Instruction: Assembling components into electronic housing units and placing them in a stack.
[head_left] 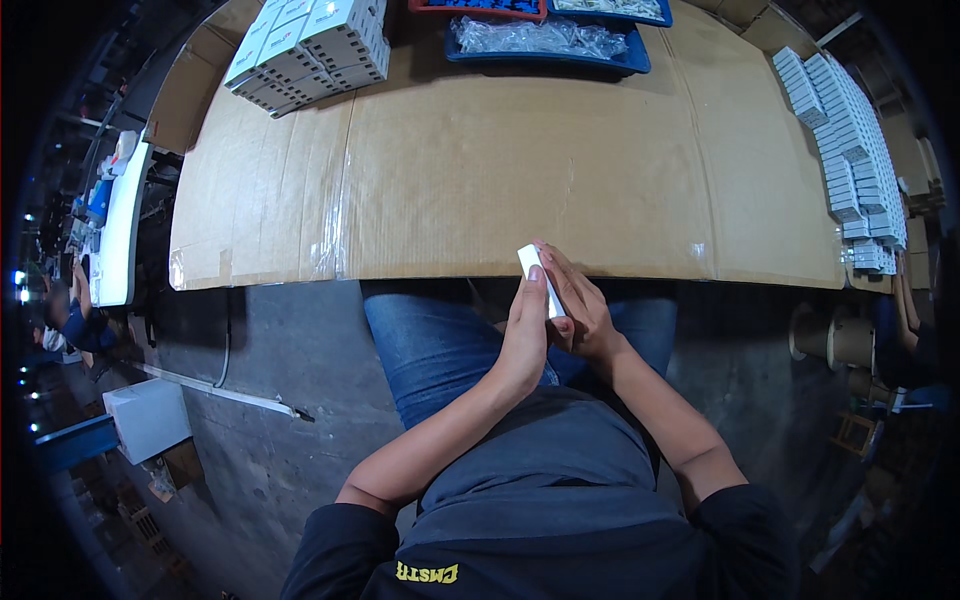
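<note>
A small white box (531, 259) is held between my two hands, just at the near edge of the cardboard-covered table (520, 180). My left hand (525, 322) presses along its left side, with the thumb lying on the box. From the right, my right hand (585, 312) is pressed against the opposite side, its fingers stretched along it. The box is tilted, its far end pointing away from me. Its lower part is partly hidden by my hands.
Stacked white boxes (310, 50) stand at the far left. A blue tray (640, 62) of clear plastic pieces lies at the far middle, beside a red tray (480, 10) with blue parts. Rows of small white boxes (850, 150) line the right edge. Other people work at both sides.
</note>
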